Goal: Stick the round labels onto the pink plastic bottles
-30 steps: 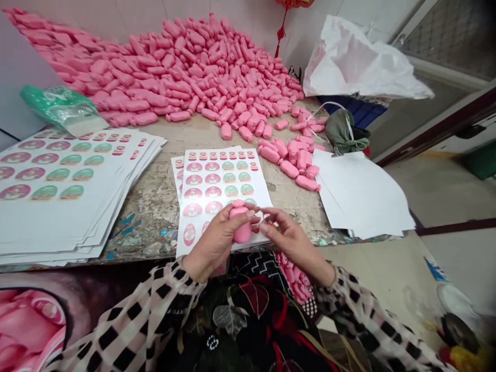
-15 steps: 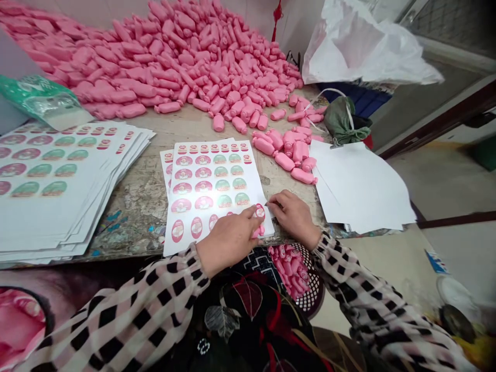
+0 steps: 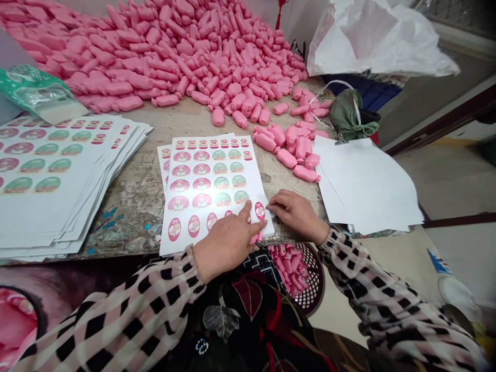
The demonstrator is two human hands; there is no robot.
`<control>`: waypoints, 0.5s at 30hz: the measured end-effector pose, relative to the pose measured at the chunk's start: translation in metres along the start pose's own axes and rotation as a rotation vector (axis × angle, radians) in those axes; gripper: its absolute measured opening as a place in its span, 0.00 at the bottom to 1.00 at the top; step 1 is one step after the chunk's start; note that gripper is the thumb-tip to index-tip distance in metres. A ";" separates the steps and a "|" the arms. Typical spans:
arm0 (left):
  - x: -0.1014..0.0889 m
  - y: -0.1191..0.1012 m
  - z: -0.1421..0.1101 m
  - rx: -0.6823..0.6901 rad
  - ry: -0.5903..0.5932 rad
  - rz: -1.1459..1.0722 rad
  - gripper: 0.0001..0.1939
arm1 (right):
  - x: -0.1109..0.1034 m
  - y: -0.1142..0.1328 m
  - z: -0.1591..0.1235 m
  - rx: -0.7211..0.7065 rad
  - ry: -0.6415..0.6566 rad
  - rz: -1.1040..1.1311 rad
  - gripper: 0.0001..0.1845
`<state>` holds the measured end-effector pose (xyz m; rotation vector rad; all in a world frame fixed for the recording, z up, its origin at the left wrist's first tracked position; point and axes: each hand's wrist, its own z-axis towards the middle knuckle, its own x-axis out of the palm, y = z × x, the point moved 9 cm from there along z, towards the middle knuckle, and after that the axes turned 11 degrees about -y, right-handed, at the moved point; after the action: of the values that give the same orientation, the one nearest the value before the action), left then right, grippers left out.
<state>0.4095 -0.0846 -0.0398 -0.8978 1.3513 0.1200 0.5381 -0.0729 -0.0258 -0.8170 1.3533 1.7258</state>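
My left hand (image 3: 228, 236) rests over the lower right of a sticker sheet (image 3: 211, 208), index finger stretched out on the paper. Tucked under its fingers is a pink sausage-shaped piece (image 3: 256, 237), mostly hidden by the hand. At the sheet's right edge, my right hand (image 3: 296, 214) pinches the margin between thumb and index finger, close beside a pink oval sticker (image 3: 260, 211). Rows of pink and green stickers cover the sheet, and another printed sheet (image 3: 163, 155) peeks out beneath it.
A large heap of pink pieces (image 3: 186, 57) fills the back of the table, with a smaller cluster (image 3: 289, 147) nearer. Sticker sheets (image 3: 70, 206) are stacked left, white papers (image 3: 368, 186) right. Below the table edge, a basket (image 3: 312, 289) holds more pink pieces.
The pink piece was held up in my left hand above the sheet; both hands have since come down onto the paper. My right fingers have moved to the sheet's right edge.
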 end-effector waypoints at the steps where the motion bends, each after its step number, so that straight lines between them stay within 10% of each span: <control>1: 0.000 -0.001 0.000 0.003 0.003 0.004 0.27 | 0.001 -0.001 0.000 0.015 0.000 0.034 0.08; 15: -0.003 -0.007 -0.001 0.063 -0.010 0.155 0.26 | 0.012 -0.009 0.004 0.186 -0.148 0.105 0.05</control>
<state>0.4121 -0.0883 -0.0335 -0.7382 1.4078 0.2001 0.5400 -0.0655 -0.0388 -0.5127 1.4509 1.6748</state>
